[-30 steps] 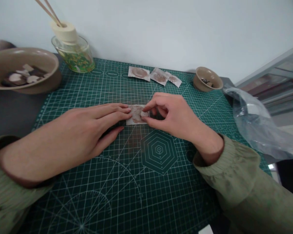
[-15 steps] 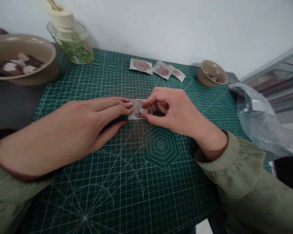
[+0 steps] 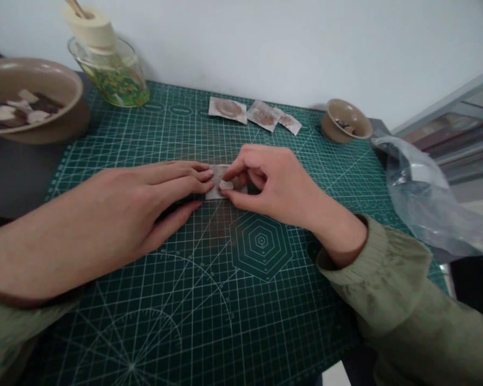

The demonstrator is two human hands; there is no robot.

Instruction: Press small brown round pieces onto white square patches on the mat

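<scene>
A small whitish sheet [image 3: 214, 192] with brown smudges, like worn sandpaper, lies flat on a green cutting mat [image 3: 193, 343]. My left hand [image 3: 145, 198] is stretched out flat, its fingertips resting on the sheet's left end and its thumb on the mat just below. Between the thumb and forefinger of my right hand [image 3: 269, 177] is a small pale piece [image 3: 226, 185], pinched low against the sheet. Faint markings show on that piece, but its kind is unclear. My right fingers partly cover the sheet's right side.
Three brown-stained sheets [image 3: 227, 110] lie at the mat's back. A large brown bowl [image 3: 64, 120] with several pieces and a patterned glass container [image 3: 123, 80] stand at left. At right are a small brown bowl [image 3: 334, 127] and a clear plastic bag [image 3: 422, 198].
The pinched pale piece has shifted slightly left across the sheet with my right hand. My left hand keeps its place on the sheet. The whole view has drifted a little.
</scene>
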